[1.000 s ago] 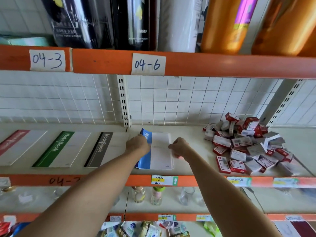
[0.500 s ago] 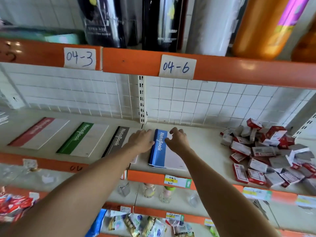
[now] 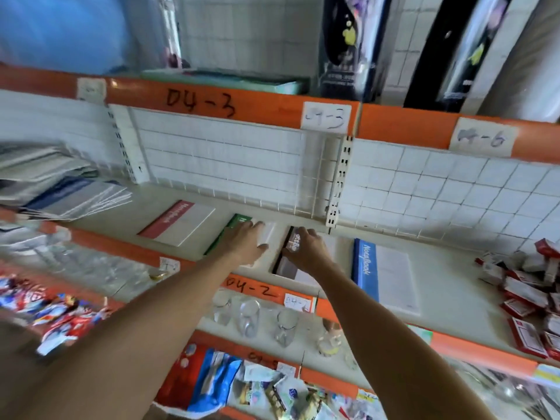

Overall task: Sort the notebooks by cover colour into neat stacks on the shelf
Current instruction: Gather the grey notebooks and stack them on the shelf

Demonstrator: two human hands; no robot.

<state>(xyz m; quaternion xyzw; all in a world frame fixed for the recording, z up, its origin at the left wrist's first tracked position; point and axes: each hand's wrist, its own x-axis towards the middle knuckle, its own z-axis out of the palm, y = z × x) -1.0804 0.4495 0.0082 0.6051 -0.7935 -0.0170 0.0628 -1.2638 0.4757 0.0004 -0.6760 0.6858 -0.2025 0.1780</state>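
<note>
Nearest to us, the lowest shelf holds a jumble of bright snack packets point(image 3: 212, 386). One level up, behind an orange rail, we see clear drinking glasses point(image 3: 250, 318) standing in a row.

Our two forearms reach over these to the cream shelf point(image 3: 448, 295), whose orange front rail carries the handwritten mark "04-2". The left hand point(image 3: 244, 244) lies on the green notebook point(image 3: 233, 227) with its fingers stretched forward and close together, flat on the white part of the cover. The right hand point(image 3: 306, 248) rests on the black notebook point(image 3: 286, 262), fingers bent down onto its dark spine band; whether they pinch the edge or only press on it, we cannot tell through the blur.

The notebooks lie flat in a row, each apart from the next: the red notebook point(image 3: 178, 222) furthest left, then green, black, and the blue notebook point(image 3: 383, 274). Right of the blue one sits a loose heap of small red and white boxes point(image 3: 527, 292). At the far left end, a slumped pile of notebooks point(image 3: 66, 192) leans across the shelf.

Behind runs a white wire grid point(image 3: 218, 165) over white wall tiles. Above it, the next orange rail bears labels "04-3" and "04-6", with tall dark packages point(image 3: 348, 47) standing on top.
</note>
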